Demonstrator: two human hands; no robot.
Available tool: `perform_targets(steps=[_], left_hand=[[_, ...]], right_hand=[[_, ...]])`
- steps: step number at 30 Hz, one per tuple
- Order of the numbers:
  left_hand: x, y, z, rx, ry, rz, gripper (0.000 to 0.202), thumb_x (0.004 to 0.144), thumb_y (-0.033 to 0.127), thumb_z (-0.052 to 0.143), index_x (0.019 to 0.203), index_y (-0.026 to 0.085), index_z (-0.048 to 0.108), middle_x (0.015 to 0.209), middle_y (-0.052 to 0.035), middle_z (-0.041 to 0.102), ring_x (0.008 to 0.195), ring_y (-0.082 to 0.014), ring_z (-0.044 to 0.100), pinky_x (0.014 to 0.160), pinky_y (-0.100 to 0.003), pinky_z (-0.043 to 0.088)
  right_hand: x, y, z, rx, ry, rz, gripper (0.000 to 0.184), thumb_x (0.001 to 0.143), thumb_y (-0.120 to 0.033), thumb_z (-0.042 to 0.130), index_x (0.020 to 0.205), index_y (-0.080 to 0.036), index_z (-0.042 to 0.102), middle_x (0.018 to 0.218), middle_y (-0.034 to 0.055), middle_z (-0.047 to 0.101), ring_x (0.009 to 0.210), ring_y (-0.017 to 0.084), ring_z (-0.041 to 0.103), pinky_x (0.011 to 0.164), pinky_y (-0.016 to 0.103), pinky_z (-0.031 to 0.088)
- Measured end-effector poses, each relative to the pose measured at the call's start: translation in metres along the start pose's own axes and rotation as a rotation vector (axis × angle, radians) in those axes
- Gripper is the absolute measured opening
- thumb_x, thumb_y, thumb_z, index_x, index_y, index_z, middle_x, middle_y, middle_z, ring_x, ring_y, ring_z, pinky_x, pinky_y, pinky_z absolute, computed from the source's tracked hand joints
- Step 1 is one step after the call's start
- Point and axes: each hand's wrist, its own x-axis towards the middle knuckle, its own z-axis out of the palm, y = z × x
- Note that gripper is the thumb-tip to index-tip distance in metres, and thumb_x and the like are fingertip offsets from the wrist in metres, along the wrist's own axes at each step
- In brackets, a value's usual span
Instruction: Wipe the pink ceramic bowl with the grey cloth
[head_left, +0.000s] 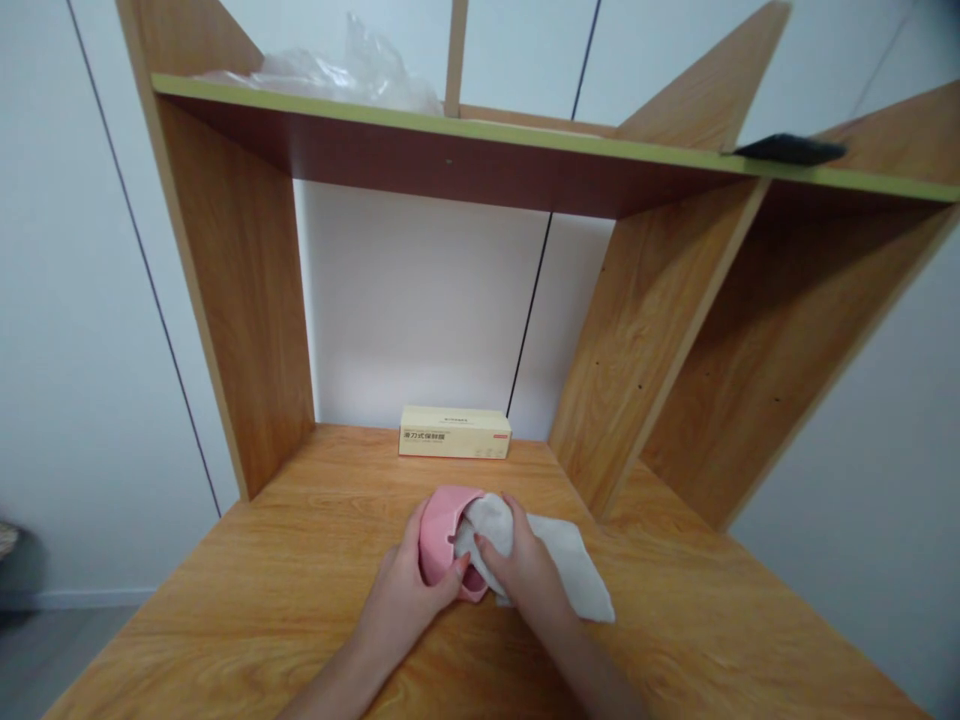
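Note:
My left hand (409,580) is wrapped round a pink faceted bowl (441,525), with the thumb over its near rim. The bowl is tipped on its side, its opening turned to the right, and small notches show in the rim. In my right hand (527,565) is a bunched light grey cloth (491,522), pressed against the bowl's mouth and partly inside it. A flat stretch of light grey fabric (574,565) lies on the desk beside and under my right hand. Whether it joins the bunched cloth, I cannot tell.
A cream-coloured long box (454,433) stands at the back of the wooden desk (300,580). Upright wooden panels (232,300) flank the space under a shelf (450,150). Clear plastic wrapping (337,75) and a dark flat object (791,150) lie on the shelf.

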Motion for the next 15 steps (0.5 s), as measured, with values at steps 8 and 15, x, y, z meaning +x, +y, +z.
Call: perform_targets(steps=[8,15], left_hand=[[-0.004,0.014,-0.006,0.265,-0.049,0.017,0.07,0.065,0.043,0.058,0.128,0.019,0.037,0.088,-0.0096,0.066,0.076,-0.0283,0.061,0.069,-0.035,0.045],[-0.005,0.015,-0.005,0.302,-0.015,0.08,0.07,0.066,0.044,0.058,0.128,0.019,0.037,0.085,-0.0087,0.067,0.074,-0.0279,0.063,0.07,-0.033,0.044]], right_hand=[[-0.004,-0.004,-0.011,-0.102,0.09,-0.007,0.057,0.074,-0.029,0.05,0.129,-0.018,0.035,0.077,0.0074,0.068,0.073,0.023,0.064,0.059,0.026,0.042],[-0.004,-0.002,-0.007,-0.131,0.03,0.017,0.057,0.075,-0.035,0.05,0.127,-0.019,0.037,0.078,0.0068,0.068,0.074,0.023,0.064,0.058,0.025,0.041]])
